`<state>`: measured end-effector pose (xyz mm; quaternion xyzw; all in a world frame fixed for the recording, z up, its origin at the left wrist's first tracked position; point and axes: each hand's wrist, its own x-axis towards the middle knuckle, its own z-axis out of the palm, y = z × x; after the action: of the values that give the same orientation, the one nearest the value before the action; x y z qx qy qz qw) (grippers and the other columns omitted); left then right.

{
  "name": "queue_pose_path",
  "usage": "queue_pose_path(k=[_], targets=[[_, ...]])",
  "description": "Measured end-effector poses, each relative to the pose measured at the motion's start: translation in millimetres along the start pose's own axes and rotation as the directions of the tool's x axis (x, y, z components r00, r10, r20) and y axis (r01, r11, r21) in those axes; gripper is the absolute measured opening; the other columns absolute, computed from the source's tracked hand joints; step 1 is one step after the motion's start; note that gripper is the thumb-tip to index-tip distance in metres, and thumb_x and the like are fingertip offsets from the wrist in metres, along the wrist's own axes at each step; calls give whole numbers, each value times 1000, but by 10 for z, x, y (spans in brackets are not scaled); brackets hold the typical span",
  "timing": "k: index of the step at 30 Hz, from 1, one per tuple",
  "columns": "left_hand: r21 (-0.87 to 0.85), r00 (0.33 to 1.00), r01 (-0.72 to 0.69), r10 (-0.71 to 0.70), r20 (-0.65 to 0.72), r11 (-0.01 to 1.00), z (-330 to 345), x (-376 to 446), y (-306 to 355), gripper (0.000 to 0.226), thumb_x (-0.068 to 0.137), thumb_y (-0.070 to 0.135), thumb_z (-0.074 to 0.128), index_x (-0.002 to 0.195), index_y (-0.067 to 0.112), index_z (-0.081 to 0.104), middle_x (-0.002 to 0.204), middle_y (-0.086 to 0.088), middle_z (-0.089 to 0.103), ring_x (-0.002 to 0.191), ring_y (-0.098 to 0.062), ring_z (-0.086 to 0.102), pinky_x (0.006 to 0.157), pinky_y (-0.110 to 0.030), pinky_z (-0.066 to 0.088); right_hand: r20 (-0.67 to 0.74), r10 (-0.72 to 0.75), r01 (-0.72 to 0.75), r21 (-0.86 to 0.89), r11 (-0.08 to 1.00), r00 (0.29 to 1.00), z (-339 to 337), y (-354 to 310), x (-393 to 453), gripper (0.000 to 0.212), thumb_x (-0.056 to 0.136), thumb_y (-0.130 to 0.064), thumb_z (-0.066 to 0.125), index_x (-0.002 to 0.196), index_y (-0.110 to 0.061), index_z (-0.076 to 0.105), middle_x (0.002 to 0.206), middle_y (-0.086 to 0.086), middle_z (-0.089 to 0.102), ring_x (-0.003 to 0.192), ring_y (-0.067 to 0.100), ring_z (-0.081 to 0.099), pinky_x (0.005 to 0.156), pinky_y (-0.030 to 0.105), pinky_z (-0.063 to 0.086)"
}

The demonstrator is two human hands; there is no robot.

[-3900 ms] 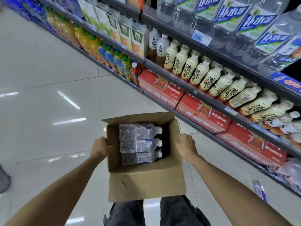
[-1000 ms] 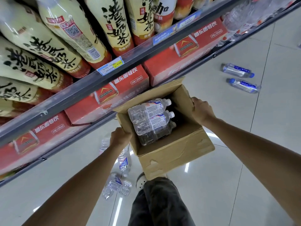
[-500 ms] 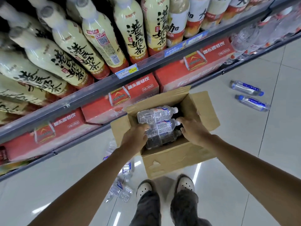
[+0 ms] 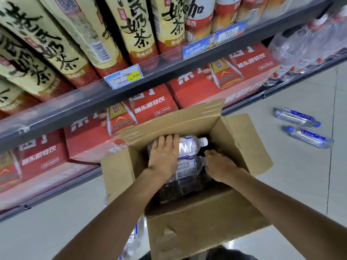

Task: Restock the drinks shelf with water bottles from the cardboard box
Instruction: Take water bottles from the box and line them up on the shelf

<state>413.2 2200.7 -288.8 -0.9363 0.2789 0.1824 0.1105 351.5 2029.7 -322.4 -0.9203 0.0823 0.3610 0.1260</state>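
Observation:
An open cardboard box (image 4: 206, 212) stands on the floor in front of the shelf. Three clear water bottles lie on their sides in it, caps to the right. My left hand (image 4: 164, 156) is draped over the body of the far bottle (image 4: 190, 145), fingers curled around it. My right hand (image 4: 219, 166) is closed at the neck end of the middle bottle (image 4: 187, 166) and hides its cap. The near bottle (image 4: 178, 188) lies dark and untouched below them.
Red drink cases (image 4: 154, 107) fill the bottom shelf right behind the box. Milk tea bottles (image 4: 135, 25) stand on the shelf (image 4: 169, 72) above. Large water bottles (image 4: 300, 49) are at the right. Loose bottles lie on the floor at right (image 4: 294, 117) and under my left arm (image 4: 135, 235).
The view has dropped closer to the box. My left hand slid from the near bottles up onto the far bottle. My right hand stayed at the bottle necks.

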Motion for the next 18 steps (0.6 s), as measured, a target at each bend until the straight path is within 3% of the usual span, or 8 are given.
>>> queue_pose_path(k=[3, 6, 8, 14, 18], targets=[[48, 998, -51, 49, 38, 998, -35, 166, 45, 83, 86, 28, 65, 149, 6, 15, 137, -14, 42, 123, -32, 42, 103, -42, 37, 76, 1, -3, 20, 1000, 997, 147, 45, 198, 47, 95, -18, 51, 138, -9, 36, 139, 15, 44, 128, 36, 47, 101, 42, 42], [76, 994, -111, 112, -1, 991, -77, 187, 9, 73, 86, 36, 66, 138, 5, 27, 127, -13, 51, 113, -29, 53, 92, -39, 45, 138, -44, 32, 89, 995, 989, 181, 52, 341, 52, 94, -23, 51, 142, -16, 35, 139, 14, 46, 126, 35, 48, 99, 41, 44], [56, 986, -153, 156, -58, 987, -64, 120, -44, 69, 85, 42, 65, 134, 7, 29, 124, -9, 53, 111, -27, 56, 92, -37, 45, 141, -80, 63, 119, 991, 987, 165, 53, 396, 47, 92, -26, 52, 137, -19, 42, 135, 11, 51, 121, 32, 53, 95, 38, 47], [-224, 964, -229, 189, -188, 947, -148, -105, -161, 62, 79, 48, 67, 123, 20, 33, 121, 4, 53, 113, -20, 56, 84, -33, 47, 133, -127, 106, 157, 982, 983, 186, 40, 477, 31, 90, -38, 50, 115, -23, 60, 125, 6, 62, 109, 28, 61, 92, 36, 50], [-404, 966, -197, 105, -238, 893, -362, -298, -153, 73, 73, 62, 64, 124, 35, 19, 132, 14, 51, 112, -17, 60, 86, -35, 49, 129, -128, 116, 97, 988, 983, 204, 47, 501, 29, 92, -32, 49, 115, -19, 60, 127, 7, 62, 113, 27, 62, 92, 35, 50]])
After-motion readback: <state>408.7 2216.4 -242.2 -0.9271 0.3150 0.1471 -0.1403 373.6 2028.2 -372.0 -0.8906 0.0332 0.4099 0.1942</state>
